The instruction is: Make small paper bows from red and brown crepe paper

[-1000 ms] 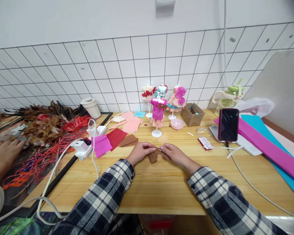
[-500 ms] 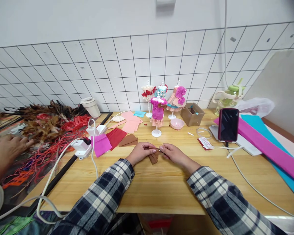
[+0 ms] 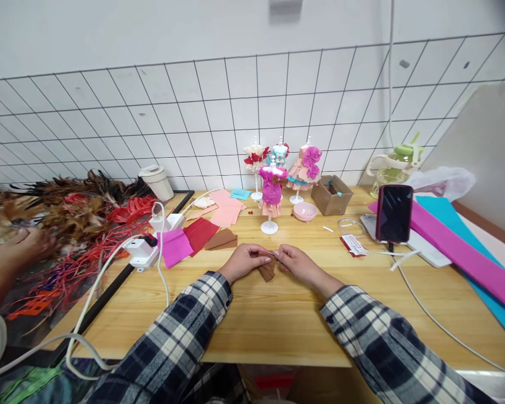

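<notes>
My left hand [image 3: 243, 261] and my right hand [image 3: 298, 262] meet over the middle of the wooden table [image 3: 278, 314]. Both pinch a small folded brown paper piece [image 3: 267, 270] between their fingertips, and it hangs down to the tabletop. A thin strip runs between the two pinches. Just beyond the hands stands a small mannequin in a pink paper dress [image 3: 271, 197] on a white stand.
Pink, red and brown paper sheets [image 3: 197, 235] lie to the left, by a white power strip [image 3: 141, 252] with cables. Another person's hand [image 3: 12, 252] works among feathers [image 3: 76, 210] at far left. Right: a phone on a stand [image 3: 394, 213], magenta and blue paper rolls [image 3: 467, 255], a cardboard box [image 3: 331, 195].
My hands stay almost in place, with slight finger movement on the brown paper. The other person's hand at far left has moved up towards the feathers.
</notes>
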`<action>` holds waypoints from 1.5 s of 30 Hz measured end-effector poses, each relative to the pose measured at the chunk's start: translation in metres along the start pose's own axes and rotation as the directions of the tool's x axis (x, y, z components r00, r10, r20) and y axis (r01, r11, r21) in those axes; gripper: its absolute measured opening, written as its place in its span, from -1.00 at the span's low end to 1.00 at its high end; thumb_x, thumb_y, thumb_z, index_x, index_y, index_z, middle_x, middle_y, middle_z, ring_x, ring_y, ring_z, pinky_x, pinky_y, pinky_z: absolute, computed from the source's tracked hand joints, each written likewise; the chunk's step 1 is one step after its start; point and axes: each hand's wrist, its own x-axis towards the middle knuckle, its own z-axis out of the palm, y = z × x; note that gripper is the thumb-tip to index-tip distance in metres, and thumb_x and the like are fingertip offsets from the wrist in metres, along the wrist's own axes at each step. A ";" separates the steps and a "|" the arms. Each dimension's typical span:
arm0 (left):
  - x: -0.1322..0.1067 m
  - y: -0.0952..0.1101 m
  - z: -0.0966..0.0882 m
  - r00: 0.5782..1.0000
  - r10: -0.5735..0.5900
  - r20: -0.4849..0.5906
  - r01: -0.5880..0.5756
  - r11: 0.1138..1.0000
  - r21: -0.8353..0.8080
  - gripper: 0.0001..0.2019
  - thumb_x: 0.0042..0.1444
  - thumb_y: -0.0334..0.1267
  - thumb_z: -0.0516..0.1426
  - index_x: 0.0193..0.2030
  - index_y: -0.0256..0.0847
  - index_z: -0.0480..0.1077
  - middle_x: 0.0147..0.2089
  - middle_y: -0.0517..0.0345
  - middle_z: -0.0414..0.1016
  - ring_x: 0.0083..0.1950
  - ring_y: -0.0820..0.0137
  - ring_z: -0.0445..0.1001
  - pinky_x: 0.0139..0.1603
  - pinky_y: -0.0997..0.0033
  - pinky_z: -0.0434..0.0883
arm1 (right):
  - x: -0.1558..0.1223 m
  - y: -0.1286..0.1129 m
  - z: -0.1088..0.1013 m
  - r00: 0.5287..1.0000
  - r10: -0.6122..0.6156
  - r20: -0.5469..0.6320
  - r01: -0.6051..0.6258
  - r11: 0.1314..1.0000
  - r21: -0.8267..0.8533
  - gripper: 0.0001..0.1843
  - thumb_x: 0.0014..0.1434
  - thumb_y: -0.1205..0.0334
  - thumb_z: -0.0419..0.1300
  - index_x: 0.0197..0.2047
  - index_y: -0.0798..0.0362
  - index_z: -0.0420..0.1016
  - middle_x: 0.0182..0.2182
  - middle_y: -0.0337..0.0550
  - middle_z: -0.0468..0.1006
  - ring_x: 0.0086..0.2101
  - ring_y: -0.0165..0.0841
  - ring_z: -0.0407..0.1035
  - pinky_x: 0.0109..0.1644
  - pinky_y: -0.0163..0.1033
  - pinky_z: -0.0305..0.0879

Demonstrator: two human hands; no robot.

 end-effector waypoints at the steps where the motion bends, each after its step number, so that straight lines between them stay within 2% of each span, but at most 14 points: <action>1: 0.000 0.000 -0.001 1.000 -0.003 -0.014 0.002 1.000 -0.008 -0.65 -0.14 -0.12 0.32 -0.25 -0.34 0.54 -0.23 -0.03 0.61 -0.22 0.30 0.53 -0.11 0.33 0.41 | 0.000 0.000 0.000 1.000 -0.004 -0.017 0.004 1.000 -0.018 -0.49 0.10 -0.28 0.04 -0.45 0.04 0.18 -0.64 -0.39 0.20 -0.60 -0.52 0.03 -0.51 -0.35 -0.06; 6: 0.000 0.000 -0.004 1.000 -0.011 -0.023 0.011 1.000 -0.007 -0.69 -0.14 -0.11 0.32 -0.32 -0.33 0.54 -0.29 0.00 0.60 -0.26 0.31 0.52 -0.14 0.34 0.41 | 0.000 -0.001 -0.001 0.999 -0.015 -0.047 0.012 0.998 -0.065 -0.53 0.11 -0.23 0.05 -0.46 0.04 0.18 -0.62 -0.37 0.22 -0.57 -0.50 0.08 -0.46 -0.34 -0.01; 13: -0.001 0.000 -0.003 1.000 -0.005 -0.011 0.005 1.000 -0.008 -0.65 -0.12 -0.11 0.31 -0.25 -0.34 0.54 -0.25 -0.01 0.60 -0.24 0.32 0.52 -0.13 0.34 0.41 | -0.003 -0.007 -0.001 0.998 -0.006 -0.064 -0.003 0.990 -0.143 -0.56 0.13 -0.20 0.03 -0.46 0.03 0.17 -0.62 -0.38 0.21 -0.56 -0.49 0.07 -0.46 -0.34 -0.01; 20: 0.000 -0.002 -0.003 0.998 0.032 -0.048 -0.030 0.999 0.045 -0.70 -0.10 -0.12 0.29 -0.28 -0.32 0.55 -0.24 0.01 0.60 -0.21 0.31 0.52 -0.11 0.35 0.40 | -0.004 -0.010 -0.002 1.000 0.005 0.021 -0.004 0.997 -0.073 -0.52 0.15 -0.25 -0.01 -0.43 0.03 0.16 -0.64 -0.40 0.20 -0.61 -0.51 0.03 -0.51 -0.35 -0.05; 28: 0.001 -0.005 -0.006 0.999 0.028 -0.045 -0.026 0.999 0.044 -0.68 -0.11 -0.11 0.30 -0.27 -0.33 0.54 -0.25 -0.01 0.60 -0.22 0.32 0.51 -0.12 0.36 0.39 | -0.003 -0.008 -0.002 1.000 0.008 0.010 -0.007 0.997 -0.078 -0.52 0.14 -0.26 0.00 -0.43 0.03 0.17 -0.64 -0.40 0.20 -0.61 -0.52 0.00 -0.53 -0.36 -0.08; 37: -0.001 0.003 -0.003 0.998 0.011 -0.067 -0.007 0.998 0.058 -0.69 -0.13 -0.12 0.31 -0.32 -0.33 0.54 -0.29 0.02 0.59 -0.26 0.33 0.50 -0.14 0.36 0.39 | -0.003 -0.009 -0.003 1.000 -0.007 -0.023 0.004 0.993 -0.118 -0.53 0.13 -0.23 0.02 -0.46 0.03 0.18 -0.62 -0.37 0.24 -0.57 -0.50 0.06 -0.48 -0.35 -0.01; 45: 0.001 -0.005 -0.004 1.000 0.010 -0.024 -0.009 0.999 0.041 -0.67 -0.14 -0.09 0.32 -0.31 -0.33 0.54 -0.27 0.00 0.59 -0.24 0.32 0.51 -0.11 0.33 0.40 | -0.005 -0.012 0.000 1.000 0.012 0.010 -0.011 0.995 -0.097 -0.54 0.16 -0.23 -0.02 -0.46 0.02 0.15 -0.64 -0.38 0.22 -0.60 -0.50 0.04 -0.51 -0.34 -0.04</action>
